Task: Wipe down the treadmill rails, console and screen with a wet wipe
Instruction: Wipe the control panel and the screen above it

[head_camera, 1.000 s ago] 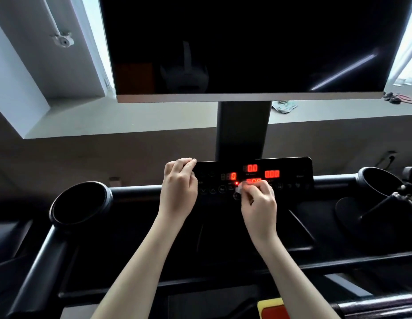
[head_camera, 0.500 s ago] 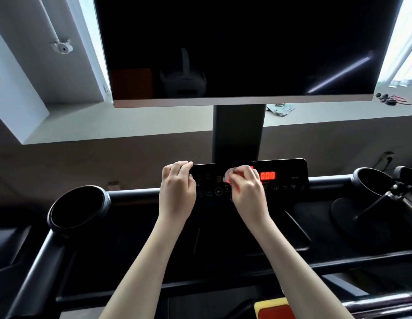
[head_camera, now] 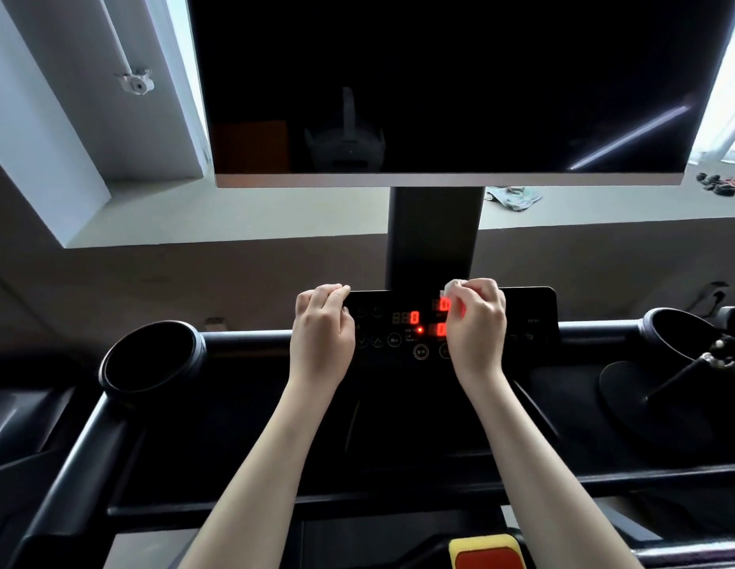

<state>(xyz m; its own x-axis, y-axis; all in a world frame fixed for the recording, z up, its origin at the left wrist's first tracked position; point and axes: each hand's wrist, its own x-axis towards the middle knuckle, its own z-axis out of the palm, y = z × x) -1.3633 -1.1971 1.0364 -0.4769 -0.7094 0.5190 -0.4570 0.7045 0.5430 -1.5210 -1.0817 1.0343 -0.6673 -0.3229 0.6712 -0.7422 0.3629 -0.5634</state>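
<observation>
While the right hand (head_camera: 476, 326) pinches a bunched white wet wipe (head_camera: 450, 286) at the top edge of the console (head_camera: 526, 318), the left hand (head_camera: 322, 334) grips that console's upper left corner.

Long axis left to right, the black console tilts its lit face up toward the person, with red digits glowing between the two hands. The wipe is a small wad poking up and left out of the curled right fingers, just above the upper red digits and below the post (head_camera: 435, 236) that carries the dark screen (head_camera: 439, 76). The left fingers curl over the console's top edge. A round cup holder (head_camera: 150, 359) sits well to the left, where the left rail (head_camera: 70, 466) runs down toward the camera.
</observation>
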